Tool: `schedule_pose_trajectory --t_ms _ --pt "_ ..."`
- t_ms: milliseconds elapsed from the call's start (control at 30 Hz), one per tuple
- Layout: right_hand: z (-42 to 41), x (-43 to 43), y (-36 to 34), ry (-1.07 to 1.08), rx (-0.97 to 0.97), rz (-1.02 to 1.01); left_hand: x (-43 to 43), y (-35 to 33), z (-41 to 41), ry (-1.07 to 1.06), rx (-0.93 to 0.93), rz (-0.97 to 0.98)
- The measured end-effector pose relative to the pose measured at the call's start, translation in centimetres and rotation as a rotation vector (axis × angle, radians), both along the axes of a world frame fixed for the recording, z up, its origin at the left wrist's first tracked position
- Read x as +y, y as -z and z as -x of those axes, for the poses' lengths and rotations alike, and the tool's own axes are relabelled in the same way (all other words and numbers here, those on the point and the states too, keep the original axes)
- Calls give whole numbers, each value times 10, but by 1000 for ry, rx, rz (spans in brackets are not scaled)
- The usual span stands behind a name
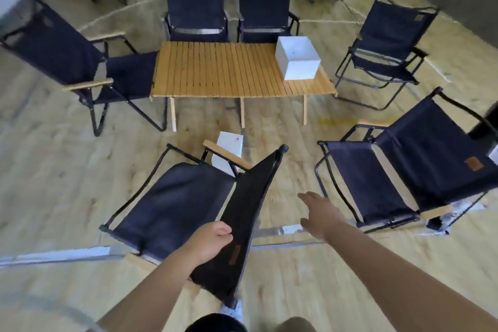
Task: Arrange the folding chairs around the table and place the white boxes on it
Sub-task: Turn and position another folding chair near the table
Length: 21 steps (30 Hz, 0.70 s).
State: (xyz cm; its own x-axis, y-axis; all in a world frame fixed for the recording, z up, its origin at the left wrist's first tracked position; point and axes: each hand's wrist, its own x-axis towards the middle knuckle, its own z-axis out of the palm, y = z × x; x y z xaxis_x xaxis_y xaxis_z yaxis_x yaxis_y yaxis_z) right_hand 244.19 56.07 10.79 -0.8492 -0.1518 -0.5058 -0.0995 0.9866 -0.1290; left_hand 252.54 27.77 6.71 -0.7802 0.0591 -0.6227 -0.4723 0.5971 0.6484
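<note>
the slatted counter is bare except at its right end, where an open white box stands. folding chairs block its far edge and left end. the near edge has open floor, reachable through the gap between the near chair and the right chair. a second white box lies on the floor just behind the near chair's armrest.

table: slatted wood, low, on pale legs | on table: one open white box at its right end, rest bare | floor: light wood with taped lines | on floor: second white box just before the table, chairs ringed around
</note>
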Motion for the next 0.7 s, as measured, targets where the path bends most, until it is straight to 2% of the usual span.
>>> schedule_pose_trajectory --t_ms 200,400,700 --pt "70 -29 10 -287 -9 -52 -10 13 -16 -276 -52 57" --pt "131 -55 20 -611 11 -50 39 18 -23 -587 -149 -117" --pt "184 -70 29 -992 -32 -68 115 35 -1 -671 -80 79"
